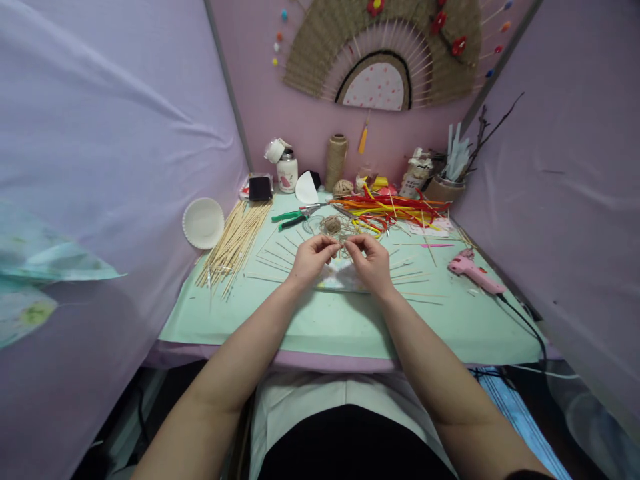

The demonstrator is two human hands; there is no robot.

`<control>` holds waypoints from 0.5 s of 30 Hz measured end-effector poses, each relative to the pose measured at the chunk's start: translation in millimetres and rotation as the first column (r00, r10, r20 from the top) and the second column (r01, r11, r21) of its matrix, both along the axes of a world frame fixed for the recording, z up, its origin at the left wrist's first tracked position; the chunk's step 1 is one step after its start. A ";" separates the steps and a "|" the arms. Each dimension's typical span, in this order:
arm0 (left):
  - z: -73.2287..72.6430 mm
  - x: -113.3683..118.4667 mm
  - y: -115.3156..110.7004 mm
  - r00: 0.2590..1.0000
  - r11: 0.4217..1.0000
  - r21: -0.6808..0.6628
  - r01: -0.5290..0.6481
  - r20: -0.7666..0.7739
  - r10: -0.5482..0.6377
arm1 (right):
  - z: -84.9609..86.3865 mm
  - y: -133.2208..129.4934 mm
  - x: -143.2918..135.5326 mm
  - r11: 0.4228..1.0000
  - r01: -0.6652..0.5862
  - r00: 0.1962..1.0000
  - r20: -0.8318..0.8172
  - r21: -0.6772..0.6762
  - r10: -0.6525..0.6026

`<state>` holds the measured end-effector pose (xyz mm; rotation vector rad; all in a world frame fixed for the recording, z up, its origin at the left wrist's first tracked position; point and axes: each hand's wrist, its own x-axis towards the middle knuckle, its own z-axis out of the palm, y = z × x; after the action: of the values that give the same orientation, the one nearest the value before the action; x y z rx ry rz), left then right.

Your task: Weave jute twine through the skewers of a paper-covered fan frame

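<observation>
My left hand and my right hand meet fingertip to fingertip over the middle of the table, both closed in a pinch. A thin strand of brown twine seems to run between the fingertips, though it is very small here. Just beyond them lies a loose tangle of twine with a small twine ball. Below my hands is a pale, flower-patterned half-round piece, partly covered by them. Thin sticks fan outward from it on both sides.
Bamboo sticks lie heaped at left beside a white fluted dish. Green-handled pliers and red and yellow pipe cleaners lie behind. At right rests a pink glue gun with its cord. A twine spool stands at the back.
</observation>
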<state>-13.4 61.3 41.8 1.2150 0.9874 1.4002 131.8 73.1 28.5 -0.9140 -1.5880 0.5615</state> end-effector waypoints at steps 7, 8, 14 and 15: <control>-1.3 2.6 -0.1 1.000 1.000 0.023 -0.001 -0.005 0.001 | -0.3 -5.0 -1.2 0.997 -0.072 0.996 -0.053 -0.015 0.071; -2.2 2.6 0.2 1.000 0.999 0.028 -0.021 -0.008 0.022 | 0.0 -6.3 -1.5 0.996 -0.091 0.995 -0.031 -0.014 0.091; -2.9 -5.5 3.9 0.973 0.998 -0.031 -0.053 0.224 0.059 | -2.0 -8.3 -2.6 0.975 -0.219 0.968 0.119 -0.048 0.223; -1.3 -8.6 4.8 0.950 0.997 -0.063 -0.049 0.305 0.066 | -2.9 -7.5 -2.7 0.972 -0.230 0.962 0.141 -0.050 0.235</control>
<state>-22.0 66.1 40.5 0.8995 0.8418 1.5422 129.1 65.6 25.6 -0.8132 -1.8385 0.7002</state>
